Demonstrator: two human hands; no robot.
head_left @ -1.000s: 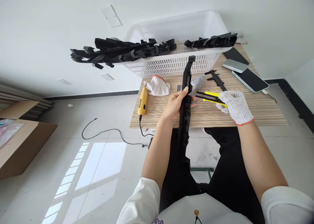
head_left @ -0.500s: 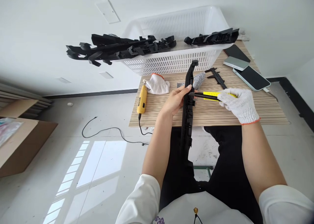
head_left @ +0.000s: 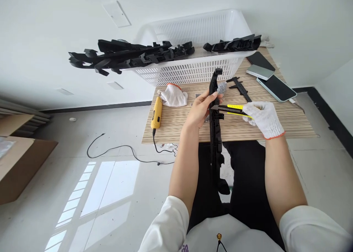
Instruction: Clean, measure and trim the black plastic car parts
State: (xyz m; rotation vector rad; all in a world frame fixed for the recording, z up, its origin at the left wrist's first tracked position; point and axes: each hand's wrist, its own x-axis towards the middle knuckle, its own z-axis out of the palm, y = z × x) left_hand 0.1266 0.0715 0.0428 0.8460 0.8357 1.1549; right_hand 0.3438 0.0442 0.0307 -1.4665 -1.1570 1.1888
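My bare left hand (head_left: 200,109) grips a long black plastic part (head_left: 216,134) near its upper end. The part stands lengthwise in front of me, its lower end above my lap. In a white knit glove with an orange cuff, my right hand (head_left: 261,116) is closed round a yellow and black utility knife (head_left: 234,109). The knife's blade points left and meets the part just below my left fingers; whether it cuts in, I cannot tell. A grey fuzzy item (head_left: 222,87) shows partly behind the part.
A white basket (head_left: 187,66) at the back carries several black plastic parts (head_left: 118,55) across its rim. On the striped table (head_left: 182,130) lie a yellow corded tool (head_left: 156,113), a white glove (head_left: 174,95), black calipers (head_left: 241,89) and a phone (head_left: 276,87). A cable crosses the floor.
The black part has turned slightly, its lower end swinging right. My right hand and the knife have shifted a little left, and the head view has moved slightly.
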